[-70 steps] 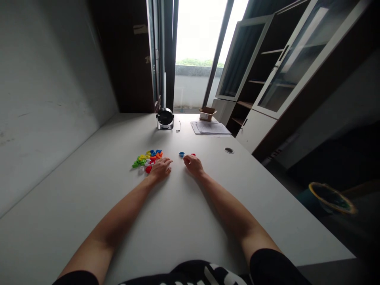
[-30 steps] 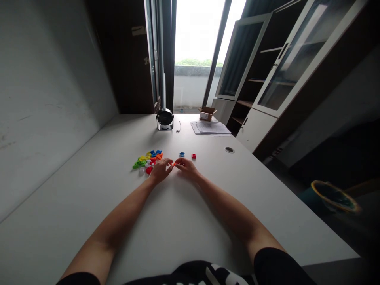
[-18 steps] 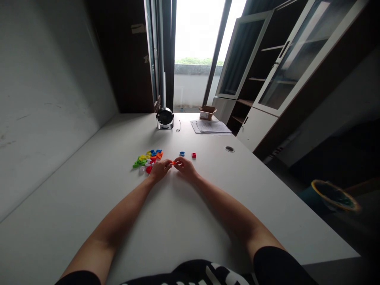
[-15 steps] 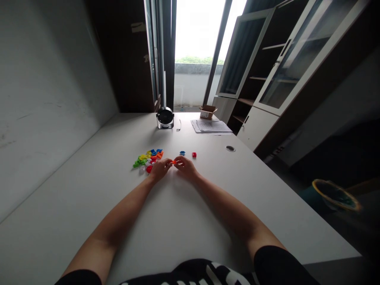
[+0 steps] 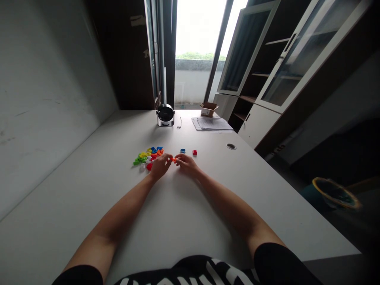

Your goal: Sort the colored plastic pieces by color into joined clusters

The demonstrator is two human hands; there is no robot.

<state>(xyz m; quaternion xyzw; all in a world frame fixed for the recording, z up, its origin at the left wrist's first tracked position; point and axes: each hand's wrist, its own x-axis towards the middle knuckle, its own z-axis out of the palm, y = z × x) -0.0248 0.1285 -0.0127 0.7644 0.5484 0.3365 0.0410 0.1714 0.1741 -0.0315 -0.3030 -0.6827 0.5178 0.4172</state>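
Note:
Between my two hands is a small orange plastic piece [image 5: 173, 160], its exact shape too small to make out. My left hand [image 5: 160, 166] pinches it from the left, and my right hand [image 5: 186, 163] has its fingertips closed on the other side. Beside my left hand lies a pile of small plastic pieces [image 5: 144, 156] in green, yellow, blue, orange, red and white; the hand covers part of it. Just beyond my right hand are a blue piece [image 5: 183, 151] and a red piece [image 5: 194, 152], apart from each other on the white table [image 5: 178, 217].
Toward the far edge stand a round black device on a stand [image 5: 165, 115] and a small open cardboard box [image 5: 208, 109]. Papers [image 5: 212, 123] lie in front of the box. A round cable hole [image 5: 231, 146] is at the right. A wall [image 5: 53, 99] borders the left side.
Both hands remain around the orange piece, with only slight finger movement. The whole view has shifted a little; the pile and the separate blue and red pieces stay in place.

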